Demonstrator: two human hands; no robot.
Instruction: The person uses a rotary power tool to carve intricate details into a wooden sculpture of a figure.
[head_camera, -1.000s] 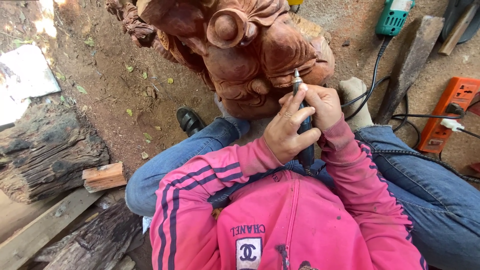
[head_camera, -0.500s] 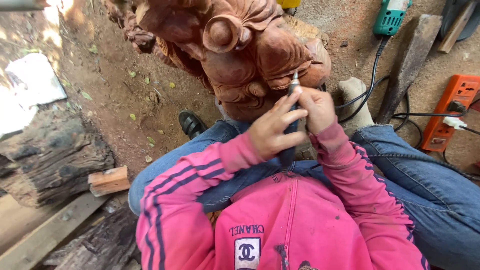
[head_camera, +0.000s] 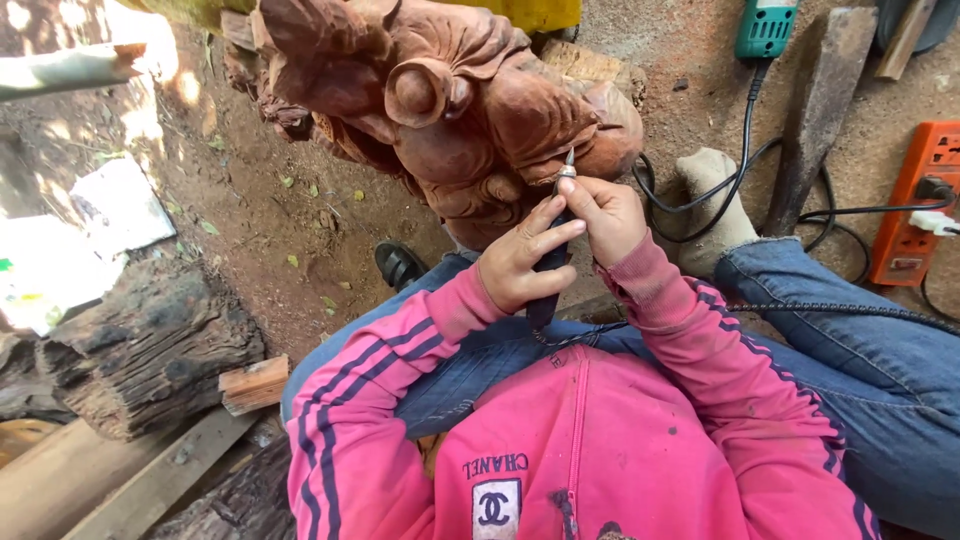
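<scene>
Outdoor work spot on bare dirt ground (head_camera: 330, 240), patchy sun at upper left, a few fallen leaves scattered about. Person sits low, seen from above, in a pink striped jacket (head_camera: 590, 450) and blue jeans (head_camera: 860, 370). Both hands meet at the middle of the view around a slim dark rotary tool (head_camera: 552, 262). Left hand (head_camera: 522, 262) is closed around the tool's body from the left, fingers wrapped across it. Right hand (head_camera: 608, 215) is closed on the upper part of the tool near its metal tip, thumb and fingers pinching it. The tip (head_camera: 568, 160) points up and touches the lower right side of a reddish-brown wood carving (head_camera: 450, 110), which stands on the ground directly in front of the knees and fills the upper middle of the view; rounded, folded shapes are cut into it, with a knob-like boss near its centre. A ribbed flexible shaft (head_camera: 830, 310) runs from the tool's lower end across the right thigh toward the right edge. A grey sock (head_camera: 712, 205) shows just right of the hands, a black shoe (head_camera: 400, 265) lower left of the carving. Black cables (head_camera: 745, 150) loop over the dirt at right, leading to a green power tool (head_camera: 765, 28) at the top edge and an orange power strip (head_camera: 915, 215) at the right edge. Rough logs (head_camera: 150, 350) and a small wood offcut (head_camera: 255, 383) lie at left, with planks (head_camera: 130, 480) below them.
</scene>
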